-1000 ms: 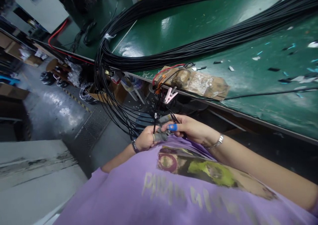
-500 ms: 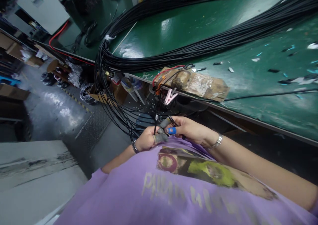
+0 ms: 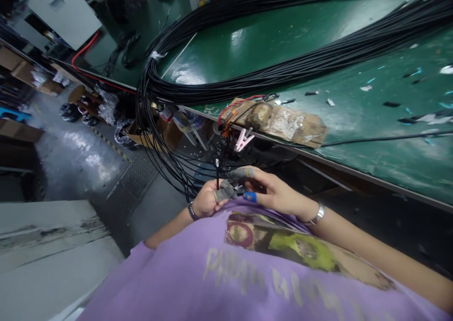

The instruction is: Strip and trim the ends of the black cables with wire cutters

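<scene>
In front of my purple shirt, my left hand [image 3: 208, 198] is closed around a thin black cable [image 3: 217, 174]; a white-tipped piece sticks up from the grip. Grey covers sit on its thumb and finger. Close to its right, my right hand [image 3: 272, 191] has its thumb and forefinger apart. A blue wrap [image 3: 250, 197] is on that thumb and a grey cover [image 3: 242, 172] on the forefinger. Small pale strands show between the hands, too fine to make out. Black cables [image 3: 177, 170] hang down from a thick cable coil [image 3: 226, 88] and run behind my left hand.
The green table [image 3: 219, 56] has its edge just beyond my hands. On that edge lie taped cardboard [image 3: 307, 127] and a pink clamp [image 3: 243, 140]. Cable scraps [image 3: 391, 104] are scattered at right. A white cabinet [image 3: 53, 259] stands at lower left; a stool [image 3: 78, 94] is farther back.
My right hand has shifted slightly right, and its thumb and forefinger have parted. The white-tipped piece in my left hand has moved a little left and stands straighter.
</scene>
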### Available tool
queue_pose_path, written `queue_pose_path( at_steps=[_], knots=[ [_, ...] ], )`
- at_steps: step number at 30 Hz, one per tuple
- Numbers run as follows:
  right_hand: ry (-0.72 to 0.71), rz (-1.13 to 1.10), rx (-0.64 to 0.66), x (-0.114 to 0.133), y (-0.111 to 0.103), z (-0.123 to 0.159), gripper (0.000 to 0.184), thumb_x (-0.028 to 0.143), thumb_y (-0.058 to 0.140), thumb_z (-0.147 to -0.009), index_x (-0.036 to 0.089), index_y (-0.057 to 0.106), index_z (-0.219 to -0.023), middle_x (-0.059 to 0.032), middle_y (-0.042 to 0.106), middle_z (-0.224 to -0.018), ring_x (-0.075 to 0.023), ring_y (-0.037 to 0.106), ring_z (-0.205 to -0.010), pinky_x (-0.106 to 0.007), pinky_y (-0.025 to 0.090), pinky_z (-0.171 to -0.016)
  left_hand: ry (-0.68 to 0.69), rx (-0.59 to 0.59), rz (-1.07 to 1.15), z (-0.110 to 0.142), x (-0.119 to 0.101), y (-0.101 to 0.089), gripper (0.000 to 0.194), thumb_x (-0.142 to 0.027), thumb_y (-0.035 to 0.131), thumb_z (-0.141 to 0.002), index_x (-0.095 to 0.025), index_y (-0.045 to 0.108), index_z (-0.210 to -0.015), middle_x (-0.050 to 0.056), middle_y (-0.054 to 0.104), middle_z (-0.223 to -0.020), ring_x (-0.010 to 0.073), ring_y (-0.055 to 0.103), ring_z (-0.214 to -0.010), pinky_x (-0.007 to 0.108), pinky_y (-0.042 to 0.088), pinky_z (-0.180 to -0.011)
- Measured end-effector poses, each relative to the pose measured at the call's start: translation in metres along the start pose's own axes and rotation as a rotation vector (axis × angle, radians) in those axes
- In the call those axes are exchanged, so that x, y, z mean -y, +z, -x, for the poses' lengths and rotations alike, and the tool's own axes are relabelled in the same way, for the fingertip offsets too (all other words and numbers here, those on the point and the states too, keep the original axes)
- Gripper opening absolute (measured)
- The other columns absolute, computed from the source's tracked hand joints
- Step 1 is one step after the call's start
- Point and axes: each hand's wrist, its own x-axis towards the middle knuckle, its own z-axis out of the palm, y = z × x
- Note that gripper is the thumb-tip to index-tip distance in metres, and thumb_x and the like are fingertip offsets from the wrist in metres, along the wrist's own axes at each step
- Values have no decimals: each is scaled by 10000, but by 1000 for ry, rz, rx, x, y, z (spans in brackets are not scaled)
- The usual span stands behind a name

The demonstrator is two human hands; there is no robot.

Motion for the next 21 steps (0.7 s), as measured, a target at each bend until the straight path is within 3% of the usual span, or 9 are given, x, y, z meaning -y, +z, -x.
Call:
queue_pose_path(
  at_steps=[2,4,7,11,14,16,19,21],
  knots=[
    [-120,54,30,5,0,-4,278,249,559,-822,181,586,-1090,-85,591,-1051,-176,574,-877,-307,483,-750,-10,15,-2,0,1,-1,508,-539,783,-505,-158,457,-590,-91,377,-332,13,223,-255,169,108,-286],
    [-198,97,50,7,1,-6,240,142,504,-818,177,600,-1035,-95,595,-1061,-185,568,-963,-328,464,-837,-31,23,-11,1,1,-2,492,-523,778,-523,-160,451,-583,-89,376,-331,13,221,-254,170,105,-284],
    [-234,153,69,6,1,-6,291,18,440,-714,162,599,-911,-77,609,-911,-167,572,-851,-303,463,-774,-62,48,-42,3,0,-3,475,-525,763,-548,-153,470,-591,-82,386,-336,14,224,-255,171,105,-282],
    [-206,157,145,9,-3,-6,217,40,440,-664,166,580,-772,-31,563,-738,-146,506,-698,-270,420,-658,-108,122,-90,4,-3,-8,505,-578,748,-537,-150,490,-607,-75,414,-357,23,258,-263,176,138,-279],
    [-40,-50,282,11,-6,-10,89,170,497,-749,154,584,-750,-16,557,-715,-135,485,-674,-266,405,-655,-147,191,-157,1,-8,-10,501,-564,760,-525,-149,488,-590,-64,442,-377,29,296,-281,178,179,-295],
    [146,-265,376,8,-7,-13,151,286,544,-758,141,586,-755,-5,552,-705,-125,477,-654,-262,402,-641,-143,208,-238,-2,-12,-10,485,-525,781,-513,-140,489,-566,-63,441,-389,24,302,-307,176,198,-320],
    [386,-456,465,2,-4,-19,197,326,619,-646,140,559,-676,35,488,-608,-99,411,-567,-241,359,-560,-83,244,-356,-4,-15,-7,449,-462,805,-499,-121,521,-565,-52,468,-466,35,375,-418,172,314,-424],
    [454,-416,509,0,-3,-22,147,270,615,-593,148,534,-593,54,435,-545,-86,361,-529,-232,321,-521,-22,277,-459,-4,-15,-6,422,-444,796,-517,-116,535,-568,-45,472,-521,52,405,-498,183,363,-501]
  ],
)
